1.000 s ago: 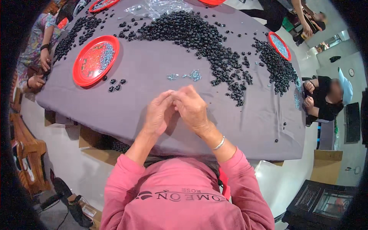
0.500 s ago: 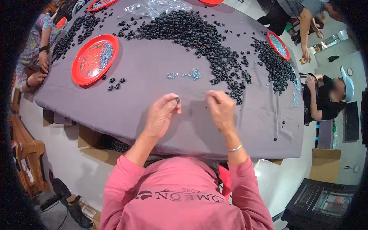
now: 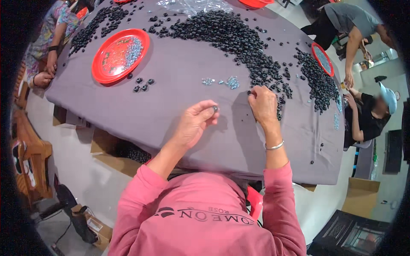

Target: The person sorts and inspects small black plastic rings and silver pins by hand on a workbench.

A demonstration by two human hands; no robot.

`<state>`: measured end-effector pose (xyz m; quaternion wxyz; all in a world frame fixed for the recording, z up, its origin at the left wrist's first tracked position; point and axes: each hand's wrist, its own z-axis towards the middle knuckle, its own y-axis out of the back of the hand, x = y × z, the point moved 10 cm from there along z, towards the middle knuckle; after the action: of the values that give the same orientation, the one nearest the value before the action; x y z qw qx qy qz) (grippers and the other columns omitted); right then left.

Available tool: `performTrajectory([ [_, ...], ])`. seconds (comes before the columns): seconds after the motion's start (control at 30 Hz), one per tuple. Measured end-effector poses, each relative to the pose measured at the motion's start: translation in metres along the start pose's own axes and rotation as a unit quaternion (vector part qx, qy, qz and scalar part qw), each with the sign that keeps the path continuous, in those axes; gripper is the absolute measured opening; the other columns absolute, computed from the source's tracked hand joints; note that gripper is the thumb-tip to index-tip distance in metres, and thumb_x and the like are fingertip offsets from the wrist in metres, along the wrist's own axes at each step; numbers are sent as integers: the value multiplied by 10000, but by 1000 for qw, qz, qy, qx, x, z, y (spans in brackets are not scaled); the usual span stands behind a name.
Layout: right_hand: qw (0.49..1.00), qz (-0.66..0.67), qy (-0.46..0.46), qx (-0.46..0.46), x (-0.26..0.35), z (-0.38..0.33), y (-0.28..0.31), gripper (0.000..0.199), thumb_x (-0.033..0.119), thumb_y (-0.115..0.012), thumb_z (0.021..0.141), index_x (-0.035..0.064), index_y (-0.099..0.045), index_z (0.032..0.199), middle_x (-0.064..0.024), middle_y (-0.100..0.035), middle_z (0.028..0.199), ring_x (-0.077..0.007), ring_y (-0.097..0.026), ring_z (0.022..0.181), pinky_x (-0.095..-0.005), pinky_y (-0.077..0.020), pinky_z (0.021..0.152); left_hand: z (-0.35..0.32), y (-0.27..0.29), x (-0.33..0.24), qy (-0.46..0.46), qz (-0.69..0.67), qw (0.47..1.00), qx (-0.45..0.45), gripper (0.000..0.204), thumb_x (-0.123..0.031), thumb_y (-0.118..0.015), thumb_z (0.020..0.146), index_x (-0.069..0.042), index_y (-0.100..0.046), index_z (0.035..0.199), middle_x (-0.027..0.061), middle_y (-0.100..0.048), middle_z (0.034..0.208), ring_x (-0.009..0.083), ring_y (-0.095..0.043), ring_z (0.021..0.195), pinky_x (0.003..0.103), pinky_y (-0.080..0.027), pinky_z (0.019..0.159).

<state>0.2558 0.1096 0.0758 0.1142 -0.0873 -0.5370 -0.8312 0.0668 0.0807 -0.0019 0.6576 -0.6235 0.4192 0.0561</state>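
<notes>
A black bead point(image 3: 215, 109) sits pinched at the tips of the thumb and index finger of the left hand point(image 3: 196, 123), raised a little above the grey cloth point(image 3: 171, 87). It looks round, so no long axis stands out, and it is too small to tell which way its hole faces; it shows at the right-hand end of the grip, with the fingers pointing right and slightly away from the body. The other fingers curl in loosely beneath it. To the right of this grip and a bit farther off, the right hand point(image 3: 264, 104) is turned back upward, its fingertips drawn close together at the near edge of the big bead pile point(image 3: 260, 62). A dark bead point(image 3: 249, 92) shows at those fingertips, but whether they hold it or only touch it I cannot tell. Straight beyond the left grip lie patches of pale blue bits point(image 3: 232, 82). The pile curves from beyond them around to the right, and a second bead pile point(image 3: 318, 85) lies farther right. Left of the grip and farther away are four loose beads point(image 3: 144, 88), just beside a red plate point(image 3: 102, 64) with more pale blue bits along its right half. A clear bag point(image 3: 194, 6) lies at the far side, beyond the big pile.
</notes>
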Motion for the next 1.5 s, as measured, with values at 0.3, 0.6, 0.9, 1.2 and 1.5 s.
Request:
performTrajectory([
  [0.3,912,397,-99,30,50,-28,-11,90,-44,-621,771,9,-615,843,23,-598,761,-39,-541,699,-181,-434,626,-11,15,-10,7,-11,1000,7,150,-75,-553,920,-40,-605,1057,37,-605,916,114,-582,826,257,-500,724],
  [0.6,724,659,-156,129,101,-47,-47,122,-84,-588,792,4,-609,874,17,-577,854,-64,-540,790,-206,-428,748,-22,26,-8,14,-27,999,-10,195,-55,-582,898,-23,-581,1090,19,-598,951,104,-588,828,249,-510,722],
  [0.9,796,588,-94,110,111,-42,-42,96,-65,-624,781,7,-607,842,24,-545,843,-51,-500,759,-195,-407,720,-23,32,-8,16,-16,1000,-3,198,-56,-592,893,-55,-593,1090,11,-614,971,105,-608,846,247,-528,753],
  [1.2,891,447,-2,80,123,-37,-23,118,-60,-633,724,-13,-607,829,-3,-548,770,-85,-491,700,-211,-409,651,-25,34,-12,-11,4,1000,1,203,-58,-583,899,-44,-591,1101,30,-622,1016,109,-612,879,252,-530,768],
  [1.5,882,452,17,135,121,-38,-28,121,-60,-641,719,-16,-616,829,-10,-547,814,-83,-491,725,-219,-412,666,-27,32,-6,12,21,999,24,236,-70,-589,896,-18,-590,1127,45,-632,1016,114,-616,870,250,-527,782],
])
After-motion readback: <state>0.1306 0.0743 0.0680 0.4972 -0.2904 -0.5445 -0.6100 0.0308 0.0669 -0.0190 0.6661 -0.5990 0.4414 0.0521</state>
